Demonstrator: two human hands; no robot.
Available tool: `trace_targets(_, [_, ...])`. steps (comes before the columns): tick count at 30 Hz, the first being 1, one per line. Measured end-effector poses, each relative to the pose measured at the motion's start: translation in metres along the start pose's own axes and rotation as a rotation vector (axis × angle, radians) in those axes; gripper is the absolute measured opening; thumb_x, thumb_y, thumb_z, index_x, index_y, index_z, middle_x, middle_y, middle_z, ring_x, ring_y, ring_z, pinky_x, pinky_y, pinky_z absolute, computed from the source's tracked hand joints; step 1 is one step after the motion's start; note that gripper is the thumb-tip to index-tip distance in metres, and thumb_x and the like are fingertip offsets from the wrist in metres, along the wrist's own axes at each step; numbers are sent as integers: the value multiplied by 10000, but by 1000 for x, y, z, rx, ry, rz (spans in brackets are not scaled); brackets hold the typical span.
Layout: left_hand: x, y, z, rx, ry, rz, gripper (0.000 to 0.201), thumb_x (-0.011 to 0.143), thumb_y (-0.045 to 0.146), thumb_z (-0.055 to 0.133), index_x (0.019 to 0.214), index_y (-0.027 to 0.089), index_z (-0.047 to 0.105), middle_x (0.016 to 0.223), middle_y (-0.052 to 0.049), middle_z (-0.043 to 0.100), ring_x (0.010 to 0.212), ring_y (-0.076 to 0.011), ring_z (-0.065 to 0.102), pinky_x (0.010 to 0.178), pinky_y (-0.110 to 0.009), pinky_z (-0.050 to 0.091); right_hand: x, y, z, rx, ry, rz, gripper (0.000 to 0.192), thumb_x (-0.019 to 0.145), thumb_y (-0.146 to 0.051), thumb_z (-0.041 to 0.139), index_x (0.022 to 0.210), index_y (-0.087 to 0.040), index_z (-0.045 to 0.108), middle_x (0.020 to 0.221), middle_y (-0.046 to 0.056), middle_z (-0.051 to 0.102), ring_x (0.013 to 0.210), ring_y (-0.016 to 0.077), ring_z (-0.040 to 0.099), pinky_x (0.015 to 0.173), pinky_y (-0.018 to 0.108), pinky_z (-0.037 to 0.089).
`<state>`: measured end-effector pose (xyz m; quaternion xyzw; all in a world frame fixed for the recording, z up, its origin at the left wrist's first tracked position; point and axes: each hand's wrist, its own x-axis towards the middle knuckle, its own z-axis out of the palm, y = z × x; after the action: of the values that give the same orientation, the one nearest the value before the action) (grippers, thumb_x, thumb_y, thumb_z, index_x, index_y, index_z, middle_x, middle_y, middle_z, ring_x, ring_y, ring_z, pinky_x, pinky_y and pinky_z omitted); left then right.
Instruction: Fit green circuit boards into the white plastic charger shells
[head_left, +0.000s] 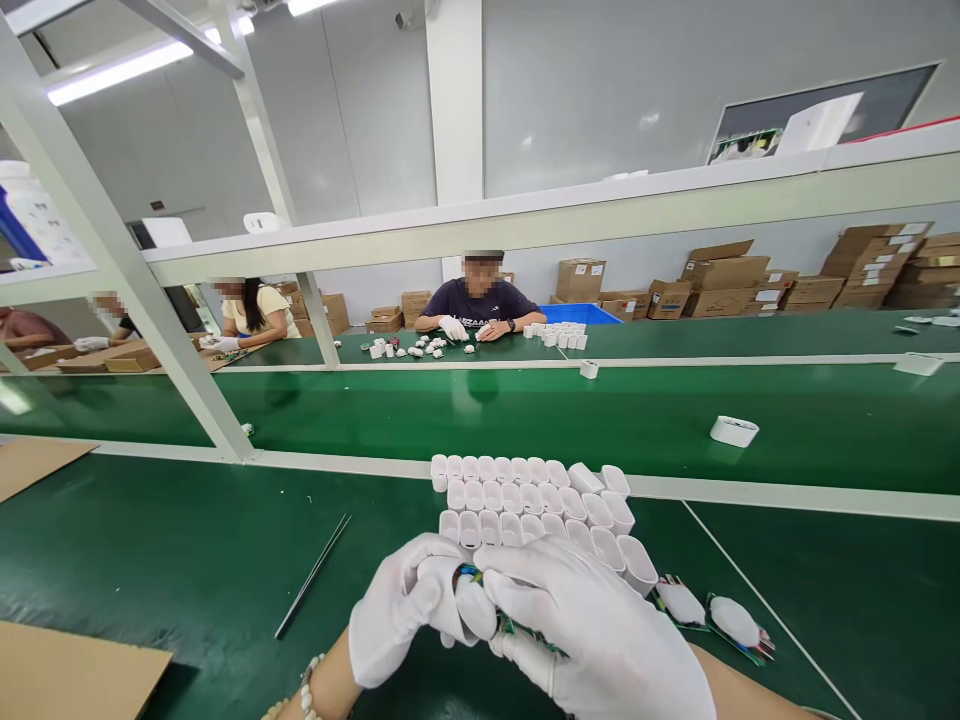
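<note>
The left hand (409, 610) and right hand (592, 640), both in white gloves, pinch together a small circuit board (480, 590) between them. Its long axis runs left-right, just before the rows of white shells (525, 500).

Rows of small white plastic housings (525, 500) block us ahead; the green tabletop (187, 560) lies open left, past thin metal tweezers (313, 575).

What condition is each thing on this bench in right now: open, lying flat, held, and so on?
Left hand: gloved, pinching the circuit board.
Right hand: gloved, closed over the circuit board.
Circuit board: held between both hands, mostly hidden.
White housings: upright in rows, open ends up.
Tweezers: lying flat, untouched.
Single white housing: lying alone on the belt.
</note>
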<state>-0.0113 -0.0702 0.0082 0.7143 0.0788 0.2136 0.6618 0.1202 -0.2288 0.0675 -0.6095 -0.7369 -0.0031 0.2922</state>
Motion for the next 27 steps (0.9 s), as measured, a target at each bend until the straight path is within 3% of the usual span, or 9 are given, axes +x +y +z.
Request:
trace_targets(3, [-1, -6, 1, -110, -43, -41, 565, 759, 691, 598, 933, 154, 622, 767, -35, 611, 502, -122, 578, 450, -215, 470, -1, 0, 2, -47, 15, 12, 158, 820, -82, 618, 861, -229, 576, 882, -33, 633, 794, 150, 571, 724, 278, 417])
trace_targets(8, [-5, -7, 2, -157, -55, -49, 526, 796, 665, 576, 949, 162, 579, 753, -13, 575, 488, -109, 570, 444, -206, 458, -4, 2, 3, -138, 21, 2, 122, 829, -168, 652, 926, -236, 625, 957, 1, 658, 833, 180, 592, 751, 295, 439])
trace_targets(12, [-5, 5, 10, 105, -93, -2, 503, 682, 523, 753, 997, 183, 560, 735, -3, 586, 610, -152, 581, 587, -261, 509, -6, 2, 10, -150, -8, 48, 60, 826, -182, 657, 870, -217, 637, 934, 11, 665, 809, 179, 590, 719, 290, 431])
trace_targets(15, [0, 14, 20, 373, -23, 48, 331, 589, 260, 787, 823, 184, 565, 807, -31, 596, 734, -190, 568, 678, -289, 504, -5, -2, 13, -78, -40, 121, 69, 805, -192, 695, 840, -221, 643, 899, -5, 665, 802, 172, 586, 723, 285, 427])
trace_targets(18, [3, 14, 25, 546, -32, 1, 155, 638, 156, 648, 761, 176, 556, 800, -40, 614, 741, -205, 579, 695, -320, 501, -1, -7, 10, 89, -92, 235, 281, 695, -207, 808, 925, -248, 653, 922, -14, 652, 841, 180, 583, 760, 289, 445])
trace_targets(20, [3, 10, 24, 549, -84, 20, 218, 675, 140, 629, 889, 175, 602, 886, -47, 652, 828, -225, 613, 793, -350, 515, 3, -9, 4, 182, -114, 305, 601, 561, -223, 882, 1105, -245, 627, 1081, 42, 619, 953, 230, 572, 819, 327, 470])
trace_targets(22, [2, 3, 21, 519, -121, 76, 289, 722, 159, 661, 1007, 190, 622, 1017, -56, 662, 968, -246, 614, 924, -372, 491, 8, -8, -1, 311, -156, 289, 709, 520, -231, 883, 1175, -219, 612, 1243, 98, 538, 1099, 274, 527, 916, 364, 468])
trace_targets(25, [-1, -5, 17, 522, -146, 110, 277, 817, 269, 679, 1077, 191, 625, 1125, -71, 636, 1021, -239, 607, 935, -400, 498, 13, -8, -2, 555, -203, 258, 311, 630, -221, 799, 923, -200, 696, 1295, 74, 502, 1238, 258, 456, 1035, 342, 413])
trace_targets(27, [-5, -7, 17, 528, -157, 105, 267, 896, 328, 614, 1124, 189, 609, 1171, -79, 614, 1004, -215, 612, 885, -405, 522, 14, -8, 1, 651, -212, 285, 120, 670, -217, 770, 749, -196, 682, 1124, 44, 600, 1180, 225, 509, 1085, 332, 365])
